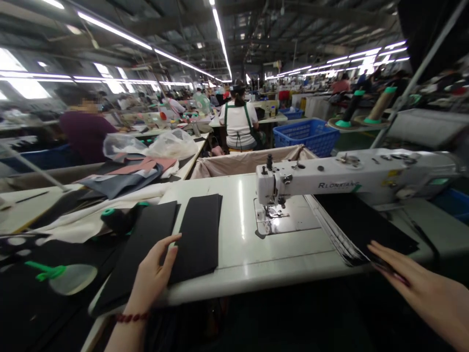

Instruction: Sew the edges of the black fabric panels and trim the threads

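Observation:
My left hand (156, 269), with a dark red bead bracelet at the wrist, is over two stacks of black fabric pieces. Its thumb and forefinger are apart, between the left stack (146, 244) and the right stack (200, 234). At the right, my right hand (406, 274) lies against the near edge of a thick pile of black fabric (362, 220) with pale layers along its side. A dark slim object with a pinkish end (399, 277) shows under its fingers. Between the hands stands a white sewing machine (311, 178), its needle area lit.
Thread cones (113, 219) and a clear round container (73, 278) with a green tie are at the left. Beyond the table are a cloth-lined bin (234, 164), a blue basket (306, 134) and a seated person (238, 120). Another person (86, 127) is at the far left.

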Tool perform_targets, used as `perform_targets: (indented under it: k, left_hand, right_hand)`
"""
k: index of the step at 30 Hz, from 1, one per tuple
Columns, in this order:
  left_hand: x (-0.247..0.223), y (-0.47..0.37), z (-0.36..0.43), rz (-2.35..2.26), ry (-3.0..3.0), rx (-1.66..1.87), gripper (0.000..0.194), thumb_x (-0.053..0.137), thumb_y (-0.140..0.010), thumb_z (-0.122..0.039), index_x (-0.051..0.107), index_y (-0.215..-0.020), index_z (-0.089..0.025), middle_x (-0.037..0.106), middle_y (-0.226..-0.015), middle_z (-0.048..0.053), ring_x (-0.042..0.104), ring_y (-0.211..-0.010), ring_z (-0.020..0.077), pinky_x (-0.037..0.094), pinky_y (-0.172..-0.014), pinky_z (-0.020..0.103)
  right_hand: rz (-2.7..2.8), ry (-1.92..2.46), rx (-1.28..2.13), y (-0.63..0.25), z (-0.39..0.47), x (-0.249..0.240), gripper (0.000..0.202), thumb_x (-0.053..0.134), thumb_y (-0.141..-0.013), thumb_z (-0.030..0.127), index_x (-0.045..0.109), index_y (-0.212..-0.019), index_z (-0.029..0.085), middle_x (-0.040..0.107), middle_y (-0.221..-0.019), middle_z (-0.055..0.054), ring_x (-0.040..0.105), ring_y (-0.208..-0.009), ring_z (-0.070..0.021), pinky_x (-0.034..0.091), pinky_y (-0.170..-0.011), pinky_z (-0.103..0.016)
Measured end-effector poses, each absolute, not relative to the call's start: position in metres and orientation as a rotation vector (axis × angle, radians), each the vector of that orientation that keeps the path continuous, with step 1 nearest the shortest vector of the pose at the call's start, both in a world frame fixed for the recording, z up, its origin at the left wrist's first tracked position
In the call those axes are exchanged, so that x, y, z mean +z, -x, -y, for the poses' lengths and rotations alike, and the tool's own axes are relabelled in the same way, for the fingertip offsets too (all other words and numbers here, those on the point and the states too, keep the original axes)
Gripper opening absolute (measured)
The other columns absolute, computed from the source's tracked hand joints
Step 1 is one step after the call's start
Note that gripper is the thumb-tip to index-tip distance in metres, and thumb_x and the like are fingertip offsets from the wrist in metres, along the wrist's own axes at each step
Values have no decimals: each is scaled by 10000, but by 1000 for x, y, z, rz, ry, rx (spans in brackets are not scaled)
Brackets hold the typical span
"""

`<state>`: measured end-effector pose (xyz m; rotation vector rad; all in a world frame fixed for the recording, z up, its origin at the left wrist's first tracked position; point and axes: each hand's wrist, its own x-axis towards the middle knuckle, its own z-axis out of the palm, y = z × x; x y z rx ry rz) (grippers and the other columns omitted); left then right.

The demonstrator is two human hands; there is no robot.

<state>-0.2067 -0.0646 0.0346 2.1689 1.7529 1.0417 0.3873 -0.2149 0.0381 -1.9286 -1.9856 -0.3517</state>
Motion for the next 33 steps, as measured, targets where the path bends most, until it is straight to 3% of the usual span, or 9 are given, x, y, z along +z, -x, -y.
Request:
perform_targets:
  k: [5,8,13,16,20,23,26,30,33]
  left_hand:
    - [44,130,63,-1357,-2249,958,305,447,-951,-323,558,-1224,-246,583,-1290,56,518,-1227,245,394,-1057,396]
    - [54,72,72,-1135,-2246,930,291,445,-957,-262,553,-1227,-256,568,-1320,54,515,-1242,229,405,-1062,388]
    - [43,-19,81,-777,-2397,594,425,381,-991,-215,393,-1409,-289,425,-1479,14,391,-1361,168,357,-1129,361]
    - [15,-36,83,-777,-2586,400,567,503,-951,-275,285,-1475,-277,358,-1522,28,328,-1399,217,330,-1147,439]
    - [-8,-10,93,-947,-2680,370,489,504,-946,-256,382,-1418,-281,456,-1457,38,418,-1339,249,404,-1086,470]
    - [-8,12,102,-1215,-2589,446,284,457,-963,-258,536,-1236,-265,601,-1266,69,555,-1175,262,489,-979,463]
    - [-10,19,103,-1388,-2491,525,168,455,-950,-235,560,-1080,-240,592,-1230,89,562,-1156,274,500,-965,474]
    - [-17,15,94,-1342,-2484,531,215,444,-925,-162,511,-1120,-223,425,-1451,69,381,-1360,256,398,-1102,477]
    - [-19,18,86,-1331,-2490,517,350,442,-918,-151,461,-1257,-233,421,-1462,62,383,-1362,249,393,-1107,478]
  right_hand:
    - [2043,1747,-389,-354,237,73,489,487,-874,273,485,-1360,328,652,-1222,-13,674,-966,-232,530,-812,-362]
    - [2275,1394,-242,-293,236,84,489,524,-858,255,497,-1346,286,724,-1044,-46,695,-826,-207,533,-682,-307]
    - [2480,1086,-6,-181,205,33,204,484,-938,293,644,-848,203,644,-599,2,569,-460,-150,324,-384,-295]
    - [2487,824,453,-162,184,0,251,468,-962,393,639,-861,239,674,-711,52,598,-543,-96,333,-414,-220]
    - [2207,985,875,-188,139,10,207,507,-953,351,614,-1102,255,696,-1018,27,646,-886,-105,459,-754,-172]
    - [2063,1282,679,-207,87,23,262,450,-964,252,569,-1197,261,633,-1225,-4,593,-1096,-139,451,-901,-228]
    - [2176,1401,450,-202,36,16,386,444,-946,221,471,-1329,267,473,-1438,-20,521,-1227,-174,450,-954,-273]
    - [2343,1612,229,-175,-2,1,543,444,-918,173,319,-1444,233,359,-1511,-75,596,-1133,-210,514,-832,-293]
    - [2349,1695,206,-173,-2,-1,510,444,-919,183,359,-1421,211,451,-1447,-111,663,-995,-220,528,-750,-293]
